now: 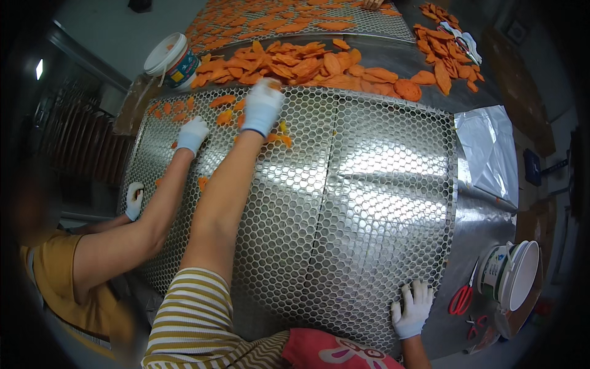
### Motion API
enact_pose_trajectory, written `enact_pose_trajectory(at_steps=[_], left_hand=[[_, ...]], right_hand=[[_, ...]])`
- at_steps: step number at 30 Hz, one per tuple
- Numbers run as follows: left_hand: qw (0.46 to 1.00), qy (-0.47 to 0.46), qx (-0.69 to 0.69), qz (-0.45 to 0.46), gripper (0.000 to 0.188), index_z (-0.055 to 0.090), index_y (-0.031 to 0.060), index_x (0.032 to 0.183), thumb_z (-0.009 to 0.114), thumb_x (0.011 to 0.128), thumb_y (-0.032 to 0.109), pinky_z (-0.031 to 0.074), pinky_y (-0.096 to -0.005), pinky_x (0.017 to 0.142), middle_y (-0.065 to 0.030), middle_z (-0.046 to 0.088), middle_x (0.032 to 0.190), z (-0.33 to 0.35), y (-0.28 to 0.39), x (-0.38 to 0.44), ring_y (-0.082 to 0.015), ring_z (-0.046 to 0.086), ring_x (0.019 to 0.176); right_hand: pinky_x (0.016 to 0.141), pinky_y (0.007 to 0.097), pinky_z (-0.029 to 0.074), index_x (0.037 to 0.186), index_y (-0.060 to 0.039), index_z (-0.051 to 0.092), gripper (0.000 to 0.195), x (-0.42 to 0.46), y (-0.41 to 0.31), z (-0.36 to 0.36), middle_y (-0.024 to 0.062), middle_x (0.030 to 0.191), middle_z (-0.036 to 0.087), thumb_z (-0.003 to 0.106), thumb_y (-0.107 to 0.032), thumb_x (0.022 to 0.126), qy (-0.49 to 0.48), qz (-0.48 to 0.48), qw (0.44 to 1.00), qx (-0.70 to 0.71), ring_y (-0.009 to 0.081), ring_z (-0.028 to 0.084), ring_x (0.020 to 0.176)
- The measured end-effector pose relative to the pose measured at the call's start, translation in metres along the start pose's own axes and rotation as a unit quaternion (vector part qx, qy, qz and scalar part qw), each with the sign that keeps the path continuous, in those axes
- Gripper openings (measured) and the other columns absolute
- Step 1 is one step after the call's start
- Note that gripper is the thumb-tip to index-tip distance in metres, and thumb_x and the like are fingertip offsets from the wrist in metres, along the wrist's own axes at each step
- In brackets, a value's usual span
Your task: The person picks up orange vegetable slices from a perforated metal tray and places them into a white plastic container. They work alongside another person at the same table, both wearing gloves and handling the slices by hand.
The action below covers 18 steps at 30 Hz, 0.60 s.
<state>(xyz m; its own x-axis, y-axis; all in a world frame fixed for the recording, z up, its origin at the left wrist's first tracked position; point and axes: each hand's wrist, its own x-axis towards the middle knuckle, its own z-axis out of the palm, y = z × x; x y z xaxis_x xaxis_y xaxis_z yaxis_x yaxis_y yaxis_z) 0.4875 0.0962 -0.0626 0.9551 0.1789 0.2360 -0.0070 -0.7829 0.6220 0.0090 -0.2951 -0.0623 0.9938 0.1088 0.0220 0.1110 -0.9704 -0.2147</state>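
Note:
My left hand (262,107), in a white and pale blue glove, reaches to the far edge of a honeycomb-mesh tray (286,221). It is at the near side of a heap of orange slices, perhaps sweet potato (304,64). Orange shows at its blurred fingers; whether they grip a slice is unclear. Gloved too, my right hand (413,308) lies palm down with fingers spread on the tray's near right corner. Some orange pieces (224,116) are scattered over the tray's far left part.
At left, a co-worker's gloved hands (192,133) are over the tray. A white bucket (167,57) stands at far left, another (509,275) at right by red-handled scissors (461,299). A plastic bag (491,152) lies on the metal table (484,226). Beyond, another mesh tray (382,25) holds slices.

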Motion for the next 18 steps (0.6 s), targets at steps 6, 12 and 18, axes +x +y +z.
enact_pose_trajectory(at_steps=[6,12,18], left_hand=[[0.998,0.055,-0.012,0.035,0.032,0.062,0.0043,0.119,0.05,0.089,0.01,0.049,-0.0298,0.069,-0.0099,0.068,0.092,-0.099,-0.004,-0.002,-0.0147,0.06,0.071],[0.969,-0.087,0.22,0.065,0.038,0.056,0.0119,0.125,0.054,0.091,0.028,0.05,-0.0402,0.089,-0.0151,0.059,0.114,-0.056,-0.023,-0.061,-0.0317,0.06,0.103],[0.961,-0.069,0.268,0.0,0.045,0.054,0.0095,0.128,0.057,0.089,0.033,0.049,-0.0447,0.09,-0.0182,0.057,0.114,-0.026,-0.005,-0.049,-0.0361,0.059,0.103]], right_hand=[[0.097,0.0561,0.035,0.109,-0.0038,0.058,0.041,0.002,-0.002,-0.002,0.0215,0.122,0.052,0.062,-0.027,0.076,-0.016,0.007,1.0,0.013,0.0431,0.047,0.115],[0.096,0.0558,0.035,0.109,-0.0032,0.058,0.041,0.001,-0.002,-0.003,0.0219,0.122,0.052,0.061,-0.027,0.076,-0.012,0.003,1.0,0.004,0.0436,0.047,0.115],[0.095,0.0565,0.035,0.109,-0.003,0.059,0.041,-0.001,0.0,0.002,0.0223,0.122,0.053,0.06,-0.027,0.077,-0.002,0.004,1.0,0.002,0.0443,0.047,0.115]])
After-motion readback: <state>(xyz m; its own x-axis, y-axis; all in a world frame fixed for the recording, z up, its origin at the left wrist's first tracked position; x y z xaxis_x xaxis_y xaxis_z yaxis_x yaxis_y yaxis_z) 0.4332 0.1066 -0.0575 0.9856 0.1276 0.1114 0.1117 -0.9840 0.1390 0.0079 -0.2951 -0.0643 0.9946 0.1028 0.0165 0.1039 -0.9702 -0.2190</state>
